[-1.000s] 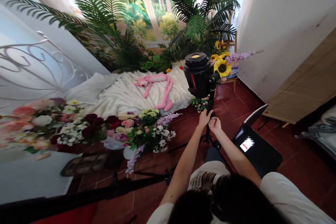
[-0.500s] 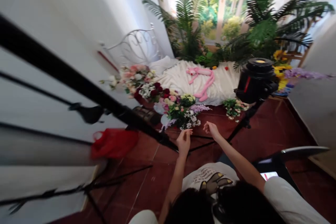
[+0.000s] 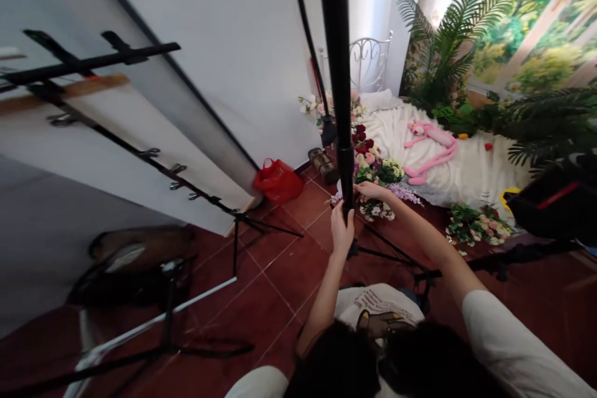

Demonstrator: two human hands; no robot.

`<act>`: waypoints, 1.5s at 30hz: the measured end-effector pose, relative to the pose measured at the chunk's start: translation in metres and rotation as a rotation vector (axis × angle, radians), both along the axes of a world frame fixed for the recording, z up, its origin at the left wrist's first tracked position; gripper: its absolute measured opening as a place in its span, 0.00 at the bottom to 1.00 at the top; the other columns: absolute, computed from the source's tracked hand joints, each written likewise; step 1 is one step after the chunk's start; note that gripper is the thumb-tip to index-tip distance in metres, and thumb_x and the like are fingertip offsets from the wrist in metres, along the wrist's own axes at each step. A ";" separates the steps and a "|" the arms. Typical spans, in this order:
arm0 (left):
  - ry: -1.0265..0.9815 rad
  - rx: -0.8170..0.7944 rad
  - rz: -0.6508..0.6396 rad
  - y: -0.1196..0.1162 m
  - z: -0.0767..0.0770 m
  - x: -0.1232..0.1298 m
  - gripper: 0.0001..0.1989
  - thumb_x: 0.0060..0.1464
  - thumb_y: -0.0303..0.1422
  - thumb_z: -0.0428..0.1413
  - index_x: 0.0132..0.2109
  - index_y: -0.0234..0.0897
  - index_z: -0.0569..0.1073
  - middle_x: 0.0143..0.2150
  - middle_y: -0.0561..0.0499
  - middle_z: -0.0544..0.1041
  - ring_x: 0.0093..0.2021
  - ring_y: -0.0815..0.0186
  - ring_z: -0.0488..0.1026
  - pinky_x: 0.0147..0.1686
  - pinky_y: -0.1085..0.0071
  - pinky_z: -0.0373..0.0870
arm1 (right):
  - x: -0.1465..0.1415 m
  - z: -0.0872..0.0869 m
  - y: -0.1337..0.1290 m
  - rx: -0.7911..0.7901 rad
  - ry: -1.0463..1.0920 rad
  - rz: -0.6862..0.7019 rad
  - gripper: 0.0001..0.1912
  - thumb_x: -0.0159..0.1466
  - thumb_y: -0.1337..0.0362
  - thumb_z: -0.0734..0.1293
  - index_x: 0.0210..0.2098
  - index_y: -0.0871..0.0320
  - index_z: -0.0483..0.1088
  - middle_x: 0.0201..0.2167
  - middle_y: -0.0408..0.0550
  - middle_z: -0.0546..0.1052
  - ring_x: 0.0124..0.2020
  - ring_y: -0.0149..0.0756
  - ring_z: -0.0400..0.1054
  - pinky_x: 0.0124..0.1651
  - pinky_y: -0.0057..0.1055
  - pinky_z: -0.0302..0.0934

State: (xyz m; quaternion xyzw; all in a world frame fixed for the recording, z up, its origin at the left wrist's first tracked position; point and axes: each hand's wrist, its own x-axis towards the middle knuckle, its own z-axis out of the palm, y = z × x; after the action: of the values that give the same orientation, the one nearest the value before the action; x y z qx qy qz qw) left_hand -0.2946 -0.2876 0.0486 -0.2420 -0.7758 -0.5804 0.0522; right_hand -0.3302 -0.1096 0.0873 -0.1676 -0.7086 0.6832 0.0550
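Note:
A black light stand pole (image 3: 336, 74) rises steeply in front of me. My left hand (image 3: 342, 233) is wrapped round its lower part, thumb to the right of the pole and fingers to the left. My right hand (image 3: 372, 191) reaches the pole's right side slightly higher up, its fingers drawn together. Whatever lies between those fingertips is hidden. A black cable (image 3: 305, 31) hangs alongside the pole, with a dark fitting (image 3: 329, 130) beside it. Just beyond my hands lie white flowers (image 3: 377, 210) and purple blossoms (image 3: 407, 194).
A bed with a cream cover (image 3: 471, 165) carries a pink plush toy (image 3: 436, 137). At right is a dark studio light (image 3: 555, 202). Left of the pole are a red plastic bag (image 3: 278, 181) and a backdrop frame with clamps (image 3: 149, 152). Stand legs (image 3: 392, 255) spread over the red tiles.
My view has swung left, so the bed and plants sit further right. My hands, apart and off the pole before, have come to it; the left now grips it.

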 end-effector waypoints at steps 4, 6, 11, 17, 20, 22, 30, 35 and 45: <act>-0.078 -0.017 -0.018 0.016 -0.002 -0.007 0.24 0.63 0.45 0.43 0.59 0.36 0.61 0.56 0.39 0.70 0.58 0.59 0.67 0.56 0.63 0.64 | -0.024 0.027 0.016 0.143 -0.554 0.484 0.15 0.53 0.57 0.74 0.21 0.64 0.73 0.15 0.46 0.74 0.14 0.28 0.64 0.17 0.22 0.59; -0.082 -0.045 0.017 0.020 -0.003 -0.009 0.24 0.63 0.46 0.43 0.58 0.36 0.62 0.54 0.39 0.72 0.56 0.58 0.69 0.53 0.63 0.66 | -0.031 0.040 0.025 0.168 -0.748 0.676 0.17 0.54 0.55 0.73 0.25 0.66 0.74 0.20 0.50 0.77 0.18 0.28 0.68 0.20 0.21 0.62; -0.030 -0.178 0.124 0.022 0.000 -0.006 0.25 0.63 0.46 0.42 0.56 0.33 0.64 0.50 0.36 0.74 0.50 0.56 0.73 0.44 0.64 0.69 | -0.037 0.049 0.037 0.201 -0.683 0.823 0.18 0.55 0.55 0.72 0.34 0.67 0.74 0.26 0.47 0.78 0.23 0.23 0.69 0.28 0.17 0.64; 0.003 -0.282 0.190 0.024 0.000 -0.007 0.25 0.63 0.47 0.41 0.54 0.30 0.65 0.45 0.36 0.76 0.45 0.54 0.76 0.37 0.66 0.69 | -0.031 0.043 0.039 0.293 -0.470 0.798 0.19 0.47 0.60 0.76 0.36 0.64 0.74 0.28 0.44 0.78 0.29 0.28 0.71 0.35 0.21 0.65; 0.007 -0.301 0.202 0.025 -0.003 -0.008 0.25 0.63 0.47 0.41 0.54 0.30 0.66 0.45 0.35 0.77 0.45 0.54 0.76 0.36 0.67 0.68 | -0.025 0.038 0.031 0.485 -0.215 0.786 0.19 0.43 0.66 0.77 0.34 0.62 0.74 0.29 0.42 0.78 0.31 0.31 0.71 0.36 0.23 0.65; 0.012 -0.311 0.201 0.025 -0.005 -0.009 0.26 0.63 0.47 0.41 0.55 0.30 0.65 0.45 0.35 0.76 0.45 0.54 0.76 0.37 0.66 0.68 | -0.018 0.035 0.023 0.659 -0.077 0.719 0.18 0.43 0.69 0.76 0.34 0.62 0.74 0.30 0.43 0.78 0.32 0.34 0.71 0.37 0.25 0.65; 0.027 -0.288 0.188 0.024 -0.008 -0.011 0.26 0.63 0.47 0.41 0.54 0.30 0.66 0.45 0.35 0.77 0.46 0.54 0.76 0.39 0.66 0.69 | 0.016 0.084 0.008 0.571 0.223 0.646 0.42 0.43 0.58 0.78 0.55 0.56 0.62 0.48 0.49 0.74 0.49 0.38 0.70 0.51 0.33 0.65; -0.003 -0.281 0.190 0.025 -0.008 -0.010 0.29 0.62 0.49 0.41 0.56 0.29 0.65 0.48 0.33 0.75 0.48 0.51 0.75 0.41 0.63 0.70 | 0.022 0.157 -0.024 0.390 0.507 0.344 0.39 0.53 0.51 0.73 0.59 0.55 0.58 0.49 0.50 0.73 0.49 0.37 0.70 0.52 0.34 0.66; -0.092 -0.101 0.024 0.010 -0.014 -0.007 0.31 0.60 0.50 0.45 0.62 0.35 0.57 0.58 0.37 0.69 0.57 0.54 0.69 0.51 0.61 0.68 | 0.042 0.088 -0.056 0.532 0.382 0.164 0.25 0.54 0.49 0.71 0.43 0.62 0.70 0.33 0.47 0.77 0.35 0.37 0.73 0.39 0.32 0.71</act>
State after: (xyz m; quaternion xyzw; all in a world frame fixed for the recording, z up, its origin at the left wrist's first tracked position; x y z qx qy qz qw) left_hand -0.3014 -0.2774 0.0342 -0.2081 -0.8085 -0.5504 0.0113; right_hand -0.2878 -0.1660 0.1750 0.0413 -0.8501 0.4956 0.1732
